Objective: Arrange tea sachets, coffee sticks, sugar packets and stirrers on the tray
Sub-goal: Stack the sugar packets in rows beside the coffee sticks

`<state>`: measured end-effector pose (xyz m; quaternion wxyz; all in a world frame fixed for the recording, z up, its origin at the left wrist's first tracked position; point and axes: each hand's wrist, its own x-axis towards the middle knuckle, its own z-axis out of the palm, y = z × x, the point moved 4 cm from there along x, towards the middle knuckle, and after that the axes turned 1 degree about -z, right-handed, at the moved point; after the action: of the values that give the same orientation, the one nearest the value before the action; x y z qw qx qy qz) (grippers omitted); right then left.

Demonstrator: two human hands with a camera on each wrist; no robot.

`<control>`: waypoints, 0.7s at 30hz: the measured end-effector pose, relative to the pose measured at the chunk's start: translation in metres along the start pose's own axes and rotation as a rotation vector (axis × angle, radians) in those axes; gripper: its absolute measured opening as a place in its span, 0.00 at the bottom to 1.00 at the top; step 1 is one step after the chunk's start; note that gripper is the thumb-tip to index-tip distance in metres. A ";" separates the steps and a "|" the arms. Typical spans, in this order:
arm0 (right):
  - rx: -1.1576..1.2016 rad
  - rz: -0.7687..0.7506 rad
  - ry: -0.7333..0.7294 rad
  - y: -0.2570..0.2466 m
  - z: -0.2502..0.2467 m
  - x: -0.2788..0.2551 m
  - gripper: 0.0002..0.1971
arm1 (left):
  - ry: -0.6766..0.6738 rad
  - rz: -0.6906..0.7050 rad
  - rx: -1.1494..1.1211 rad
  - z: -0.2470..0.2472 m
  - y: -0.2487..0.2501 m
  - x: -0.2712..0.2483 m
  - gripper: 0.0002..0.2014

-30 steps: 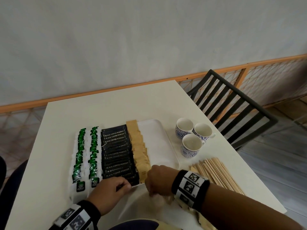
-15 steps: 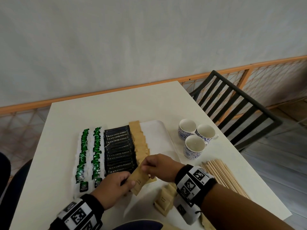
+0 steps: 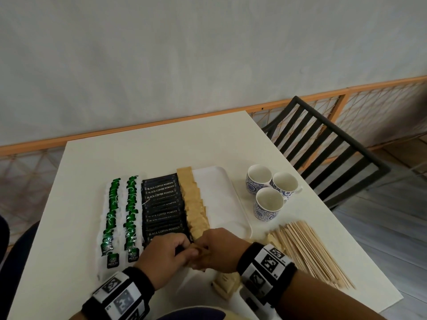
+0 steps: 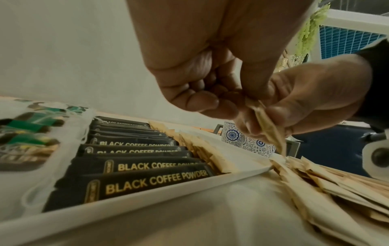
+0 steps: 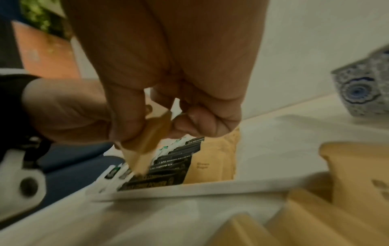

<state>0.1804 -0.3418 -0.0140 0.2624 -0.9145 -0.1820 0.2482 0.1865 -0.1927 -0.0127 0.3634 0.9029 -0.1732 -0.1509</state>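
Both hands meeting at the near edge of the white tray (image 3: 240, 204), just above the surface (image 3: 161, 139). Left hand (image 3: 164, 257) with fingers (image 4: 200, 101) curled, thumb and forefinger pinching the top of a brown sugar packet (image 4: 267, 126); remaining fingers tucked toward the palm. Right hand (image 3: 221, 250) pinching the same sugar packet from the opposite side, thumb pressed flat on its face, other fingers (image 5: 202, 123) curled in. Packet hanging tilted, lower corner pointing down toward the near end of the tray, just over the rim; contact with anything below not clear.

On the tray, from left to right: two rows of green tea sachets (image 3: 120, 213), overlapped like shingles; one row of black coffee sticks (image 3: 164, 204) printed BLACK COFFEE POWDER; one row of brown sugar packets (image 3: 194, 202) running almost to the near rim; right part of the tray bare.

Off the tray, near the right wrist: a loose heap of brown sugar packets (image 3: 227, 286) on the surface. Just right of that, a fanned pile of wooden stirrers (image 3: 309, 250). Beyond the stirrers, three blue-patterned cups (image 3: 270, 192), upright, touching one another, beside the tray's right edge.
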 end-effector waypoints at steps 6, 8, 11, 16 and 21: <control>0.124 0.248 0.267 0.042 -0.015 0.007 0.10 | 0.039 -0.105 0.110 -0.002 -0.011 0.000 0.06; 0.152 0.281 0.286 0.049 -0.012 0.010 0.13 | 0.031 -0.122 0.128 -0.001 -0.014 0.000 0.06; 0.116 0.286 0.225 0.048 -0.004 0.018 0.18 | 0.027 -0.126 0.119 0.001 -0.015 0.001 0.08; 0.063 0.293 0.163 0.043 0.003 0.025 0.24 | 0.018 -0.143 0.110 -0.001 -0.019 -0.001 0.08; 0.084 0.312 0.189 0.043 0.003 0.029 0.22 | 0.028 -0.168 0.105 -0.003 -0.025 -0.003 0.07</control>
<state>0.2115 -0.3616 -0.0515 0.2745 -0.9392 -0.0019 0.2064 0.1900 -0.1726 -0.0276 0.3041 0.9340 -0.0995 -0.1588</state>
